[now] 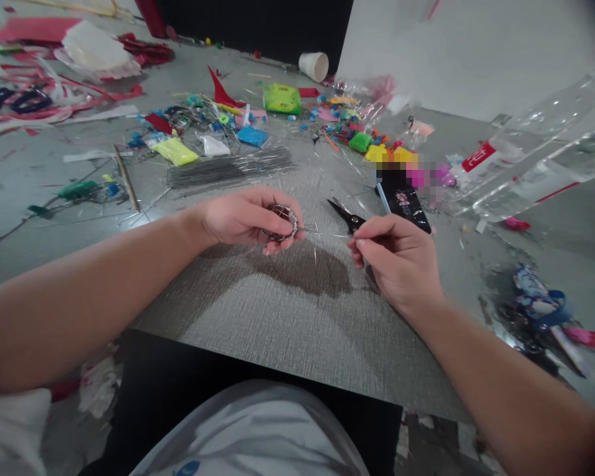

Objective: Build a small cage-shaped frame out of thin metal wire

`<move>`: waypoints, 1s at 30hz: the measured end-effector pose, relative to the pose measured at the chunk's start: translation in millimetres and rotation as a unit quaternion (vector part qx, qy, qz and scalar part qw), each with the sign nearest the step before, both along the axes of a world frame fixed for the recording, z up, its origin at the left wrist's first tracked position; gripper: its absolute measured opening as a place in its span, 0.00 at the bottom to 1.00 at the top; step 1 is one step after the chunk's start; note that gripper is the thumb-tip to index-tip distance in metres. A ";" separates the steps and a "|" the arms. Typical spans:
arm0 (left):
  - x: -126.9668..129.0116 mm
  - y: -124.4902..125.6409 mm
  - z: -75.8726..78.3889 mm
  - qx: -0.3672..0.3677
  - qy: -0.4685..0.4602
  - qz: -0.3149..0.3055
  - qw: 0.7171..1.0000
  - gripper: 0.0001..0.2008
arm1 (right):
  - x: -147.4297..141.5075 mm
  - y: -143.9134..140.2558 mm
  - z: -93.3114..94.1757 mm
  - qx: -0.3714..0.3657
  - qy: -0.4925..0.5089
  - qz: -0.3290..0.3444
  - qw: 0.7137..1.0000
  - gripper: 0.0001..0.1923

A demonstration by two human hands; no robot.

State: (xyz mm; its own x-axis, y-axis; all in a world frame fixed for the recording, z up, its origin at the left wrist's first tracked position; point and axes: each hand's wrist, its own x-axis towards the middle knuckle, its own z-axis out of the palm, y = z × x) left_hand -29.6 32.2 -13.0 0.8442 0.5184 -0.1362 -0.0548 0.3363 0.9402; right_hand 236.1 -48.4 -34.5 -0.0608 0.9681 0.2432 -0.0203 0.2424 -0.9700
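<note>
My left hand (pixel 242 217) grips a small round coil of thin metal wire (pixel 282 221) just above the grey table (pixel 277 311). A thin wire strand (pixel 322 232) runs from the coil to my right hand (pixel 396 261), whose fingertips pinch its end. Black scissors (pixel 346 215) lie on the table just behind my right hand's fingers, and the hand hides their handles.
A bundle of straight wires (pixel 228 168) lies behind my hands. Coloured beads and small bags (pixel 357 135) are scattered further back, with a paper cup (pixel 314 65). A clear plastic bottle (pixel 540 162) lies at the right, a black packet (pixel 406 201) beside it. The table's front edge runs near my lap.
</note>
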 end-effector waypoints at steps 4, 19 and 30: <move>0.3 -0.5 -0.4 -0.004 0.000 -0.006 1.000 0.07 | -0.5 -1.3 0.7 0.007 -0.027 -0.002 1.000 0.07; -1.2 -0.5 -1.3 0.005 0.012 -0.023 1.000 0.06 | -7.0 -8.1 11.2 0.018 -0.072 -0.016 0.997 0.10; -4.3 -3.0 4.1 0.092 0.047 -0.005 0.995 0.05 | -4.4 -3.4 7.9 0.087 -0.132 -0.018 0.987 0.10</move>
State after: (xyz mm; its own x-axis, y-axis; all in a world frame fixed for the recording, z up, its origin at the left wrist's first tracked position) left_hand -33.9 29.3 -8.9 0.8375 0.5336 -0.1174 0.0382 0.1572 0.9868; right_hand 231.7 -51.9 -26.6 -0.1108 0.9157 0.3862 0.2386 0.4018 -0.8841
